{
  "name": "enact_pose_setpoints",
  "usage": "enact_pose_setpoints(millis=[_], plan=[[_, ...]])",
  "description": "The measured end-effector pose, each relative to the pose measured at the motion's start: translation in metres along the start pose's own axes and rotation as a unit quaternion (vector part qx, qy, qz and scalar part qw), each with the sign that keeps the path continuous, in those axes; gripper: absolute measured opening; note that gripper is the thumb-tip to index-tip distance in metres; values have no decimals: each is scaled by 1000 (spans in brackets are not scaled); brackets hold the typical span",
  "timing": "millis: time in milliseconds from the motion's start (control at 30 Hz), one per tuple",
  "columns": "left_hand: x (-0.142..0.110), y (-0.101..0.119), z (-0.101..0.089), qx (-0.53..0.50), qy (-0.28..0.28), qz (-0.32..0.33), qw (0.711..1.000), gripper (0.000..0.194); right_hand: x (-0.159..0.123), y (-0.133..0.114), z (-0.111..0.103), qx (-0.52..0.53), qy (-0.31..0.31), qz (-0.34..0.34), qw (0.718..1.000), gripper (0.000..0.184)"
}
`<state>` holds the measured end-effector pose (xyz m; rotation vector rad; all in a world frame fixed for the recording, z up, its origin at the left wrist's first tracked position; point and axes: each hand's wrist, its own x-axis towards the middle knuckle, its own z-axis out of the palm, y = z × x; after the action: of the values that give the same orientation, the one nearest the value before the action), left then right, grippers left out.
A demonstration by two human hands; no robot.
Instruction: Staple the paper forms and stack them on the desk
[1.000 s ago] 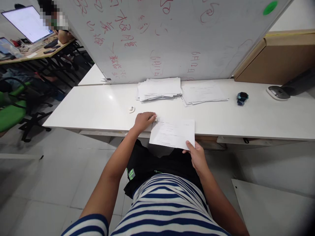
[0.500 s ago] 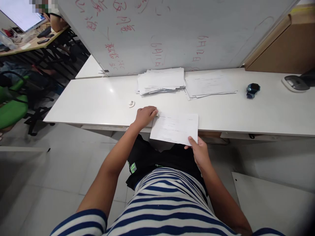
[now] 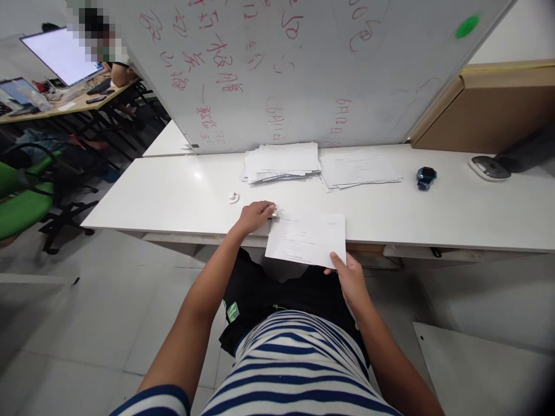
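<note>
My right hand [image 3: 350,277] pinches the near right corner of a printed paper sheet [image 3: 306,238], thumb on top. The sheet reaches over the front edge of the white desk [image 3: 173,202]. At its far left corner, my left hand [image 3: 255,216] is closed round a small whitish object [image 3: 274,213] that looks like a stapler; the palm and fingers hide most of it. Left of that hand lies a white curved earpiece [image 3: 233,197]. Beyond the sheet are a thick paper stack [image 3: 284,160] and, to its right, a thinner paper pile [image 3: 362,170].
A whiteboard [image 3: 303,75] with red writing stands along the desk's back. A dark watch [image 3: 426,177], a grey-and-white device [image 3: 489,168] and a cardboard box [image 3: 472,115] are on the right. A green chair [image 3: 26,202] and another person at a desk are at the left.
The head view has shifted, so the desk appears lower and more of the whiteboard shows. Both hands keep their holds at the same two corners of the sheet.
</note>
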<state>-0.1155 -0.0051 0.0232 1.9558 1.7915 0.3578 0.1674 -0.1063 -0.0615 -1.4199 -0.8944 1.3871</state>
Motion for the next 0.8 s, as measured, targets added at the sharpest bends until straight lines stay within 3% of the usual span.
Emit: enact_pose_setpoints(millis=[367,800], plan=[[0,-1,3,-8,18,-2,1000,44,-1,-3,-20,-64,42,-53,996,42],[2,-7,8,1,32,23,999,43,-20,-78,-27,80,110,-152,979,35]])
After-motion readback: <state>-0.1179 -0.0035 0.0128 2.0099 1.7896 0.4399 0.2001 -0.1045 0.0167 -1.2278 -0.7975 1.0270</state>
